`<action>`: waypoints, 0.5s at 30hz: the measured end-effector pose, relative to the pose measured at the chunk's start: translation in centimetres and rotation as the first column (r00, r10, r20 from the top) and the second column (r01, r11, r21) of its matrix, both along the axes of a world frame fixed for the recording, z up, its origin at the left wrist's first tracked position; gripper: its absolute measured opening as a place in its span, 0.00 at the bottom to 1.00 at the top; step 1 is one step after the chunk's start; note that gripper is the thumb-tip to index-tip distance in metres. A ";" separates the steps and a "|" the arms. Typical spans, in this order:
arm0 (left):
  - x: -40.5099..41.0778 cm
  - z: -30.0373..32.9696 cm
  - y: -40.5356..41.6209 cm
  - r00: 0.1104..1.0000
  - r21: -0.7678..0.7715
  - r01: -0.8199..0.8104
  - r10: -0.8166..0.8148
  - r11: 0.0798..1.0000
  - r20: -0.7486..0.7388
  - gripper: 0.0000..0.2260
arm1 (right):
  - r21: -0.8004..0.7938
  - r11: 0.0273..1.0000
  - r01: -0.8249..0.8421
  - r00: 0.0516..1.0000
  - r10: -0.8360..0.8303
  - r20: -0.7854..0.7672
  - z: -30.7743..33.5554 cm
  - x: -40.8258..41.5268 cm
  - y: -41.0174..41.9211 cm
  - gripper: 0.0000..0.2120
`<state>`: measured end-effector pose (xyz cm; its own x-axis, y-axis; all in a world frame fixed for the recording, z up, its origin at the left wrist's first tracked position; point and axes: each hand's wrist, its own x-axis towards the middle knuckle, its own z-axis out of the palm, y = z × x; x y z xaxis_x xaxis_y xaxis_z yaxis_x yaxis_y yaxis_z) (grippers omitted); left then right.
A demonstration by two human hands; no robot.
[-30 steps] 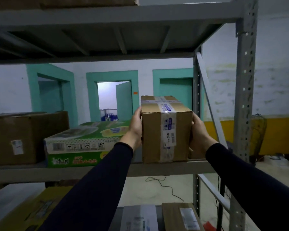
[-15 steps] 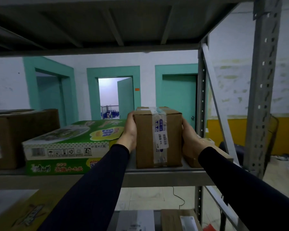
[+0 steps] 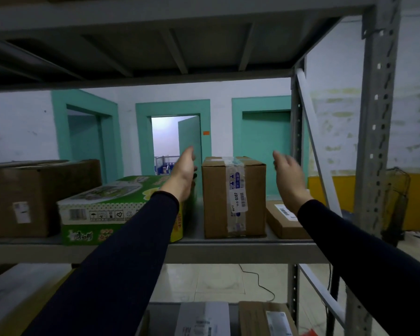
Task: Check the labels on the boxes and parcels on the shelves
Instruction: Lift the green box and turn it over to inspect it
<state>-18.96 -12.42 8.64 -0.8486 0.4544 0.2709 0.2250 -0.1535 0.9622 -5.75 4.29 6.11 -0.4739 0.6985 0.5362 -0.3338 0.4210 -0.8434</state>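
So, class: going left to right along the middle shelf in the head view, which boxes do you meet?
Large brown box → green printed carton → upright taped box → flat labelled parcel.

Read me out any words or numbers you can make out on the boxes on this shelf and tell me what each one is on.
"0307", with a barcode beside it: white label on the taped box.
Handling pictograms, no words: green carton.
White characters along the green carton's lower front: too blurred to read.
Label on the big brown box: too blurred.
Label on the flat parcel: too small.
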 end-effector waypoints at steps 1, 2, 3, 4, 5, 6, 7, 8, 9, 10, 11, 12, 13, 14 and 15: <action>0.2 0.5 -0.8 1.000 -0.008 -0.015 0.014 1.000 -0.022 0.27 | 0.082 0.995 0.059 0.997 -0.054 -0.062 0.8 0.6 -0.4 0.20; 0.4 1.0 -1.6 0.998 -0.011 -0.039 0.039 0.999 -0.050 0.26 | 0.150 0.982 0.115 0.988 -0.098 -0.115 1.5 1.0 -1.0 0.18; 0.6 1.3 -2.5 0.994 -0.016 -0.071 0.069 0.997 -0.083 0.25 | 0.196 0.969 0.152 0.980 -0.122 -0.158 2.2 1.2 -1.6 0.16; 0.8 1.6 -3.3 0.987 -0.026 -0.108 0.104 0.994 -0.124 0.24 | 0.222 0.962 0.161 0.976 -0.122 -0.180 2.8 1.3 -2.5 0.15; 0.9 1.6 -4.2 0.978 -0.042 -0.139 0.131 0.989 -0.161 0.24 | 0.245 0.959 0.144 0.978 -0.100 -0.184 3.2 1.1 -3.4 0.14; 1.0 1.7 -5.1 0.968 -0.062 -0.166 0.151 0.984 -0.199 0.23 | 0.276 0.955 0.108 0.984 -0.063 -0.167 3.5 0.8 -4.6 0.14; 1.3 1.7 -6.1 0.961 -0.084 -0.182 0.160 0.980 -0.226 0.23 | 0.311 0.948 0.061 0.990 -0.019 -0.137 3.5 0.4 -5.6 0.14; 1.5 1.6 -7.3 0.950 -0.103 -0.211 0.180 0.972 -0.254 0.23 | 0.345 0.939 0.001 0.994 0.036 -0.100 3.5 -0.2 -7.1 0.15; 1.5 1.5 -8.5 0.942 -0.118 -0.237 0.198 0.964 -0.272 0.24 | 0.377 0.925 -0.051 0.994 0.083 -0.071 3.4 -0.7 -8.4 0.15; 1.5 1.4 -9.6 0.932 -0.133 -0.267 0.221 0.954 -0.286 0.24 | 0.408 0.909 -0.090 0.993 0.116 -0.038 3.3 -1.1 -9.8 0.15; 1.3 1.3 -10.9 0.922 -0.142 -0.297 0.245 0.944 -0.298 0.24 | 0.436 0.892 -0.121 0.991 0.137 -0.005 3.2 -1.5 -11.2 0.15; 1.2 1.2 -12.4 0.913 -0.150 -0.326 0.270 0.933 -0.304 0.24 | 0.451 0.879 -0.158 0.987 0.159 0.035 3.0 -1.9 -12.8 0.16; 0.9 1.0 -13.7 0.908 -0.151 -0.340 0.283 0.928 -0.309 0.24 | 0.449 0.871 -0.201 0.980 0.185 0.081 2.7 -2.4 -14.0 0.17; 0.3 0.8 -15.3 0.905 -0.154 -0.353 0.295 0.923 -0.308 0.24 | 0.442 0.863 -0.245 0.969 0.209 0.128 2.4 -3.0 -15.6 0.17; -0.4 0.6 -16.7 0.903 -0.157 -0.357 0.297 0.921 -0.310 0.24 | 0.431 0.860 -0.273 0.960 0.218 0.174 2.0 -3.6 -16.6 0.18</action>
<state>-19.35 -29.11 9.27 -0.8639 0.2345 0.4457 0.4876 0.1683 0.8567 -9.40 -12.31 8.10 -0.6761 0.2496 0.6933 -0.3883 0.6789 -0.6231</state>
